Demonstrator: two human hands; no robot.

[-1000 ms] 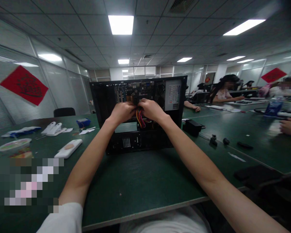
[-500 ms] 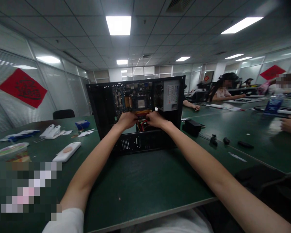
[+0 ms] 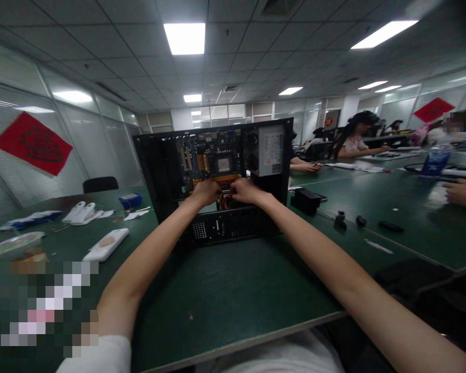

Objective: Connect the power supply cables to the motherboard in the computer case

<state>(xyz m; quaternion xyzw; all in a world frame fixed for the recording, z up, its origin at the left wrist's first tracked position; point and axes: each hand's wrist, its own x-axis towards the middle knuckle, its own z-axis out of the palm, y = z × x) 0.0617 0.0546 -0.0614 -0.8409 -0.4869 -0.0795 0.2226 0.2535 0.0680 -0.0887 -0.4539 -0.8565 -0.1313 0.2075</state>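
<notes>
A black computer case (image 3: 238,226) stands on the table in front of me with its side open. Inside it, the motherboard (image 3: 212,150) sits upright, with the silver power supply (image 3: 270,150) at the upper right. My left hand (image 3: 206,192) reaches in below the board, its fingers closed near the left end of the orange and red memory slots (image 3: 228,179). At their right end is my right hand (image 3: 245,190), also with fingers closed. Red and dark cables (image 3: 226,200) hang between the two hands. My fingertips are hidden, so what they grip cannot be made out.
On the left lie a white power bank-like block (image 3: 106,244), a blue box (image 3: 130,200) and a lidded cup (image 3: 17,246). Right of the case are a black box (image 3: 306,201) and small black parts (image 3: 339,220). Other people sit at the tables beyond, near a blue bottle (image 3: 437,161).
Both hands stay at the memory slots with hardly any movement. The whole view has shifted slightly. Behind the case, a co-worker's hand has moved.
</notes>
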